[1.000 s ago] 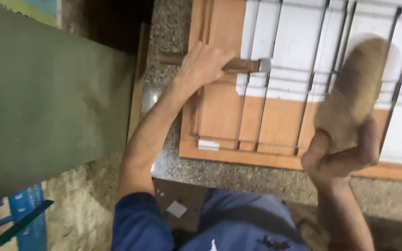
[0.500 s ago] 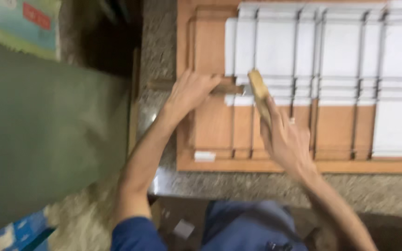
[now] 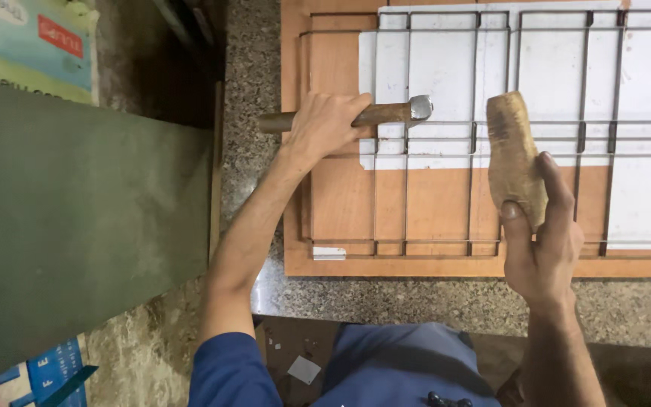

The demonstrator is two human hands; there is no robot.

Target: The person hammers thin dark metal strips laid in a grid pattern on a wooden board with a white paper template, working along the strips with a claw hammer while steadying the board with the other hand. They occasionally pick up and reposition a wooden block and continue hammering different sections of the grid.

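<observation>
Lying across the orange wooden panel (image 3: 431, 203) and its metal wire grid (image 3: 536, 136), a wooden-handled tool (image 3: 386, 114) is being clasped firmly by the left hand (image 3: 325, 124), while the right hand (image 3: 540, 241) is gripping a raised wooden block (image 3: 514, 154) just beside it.

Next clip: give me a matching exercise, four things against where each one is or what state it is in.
Things:
1. wooden-handled tool
2. wooden block
3. metal wire grid
4. green board

Places or states:
A. lying flat over the white and orange panel
B. gripped in the left hand
C. off to the left of the stone counter
D. held upright in the right hand

Pairs: 1-B, 2-D, 3-A, 4-C
</observation>
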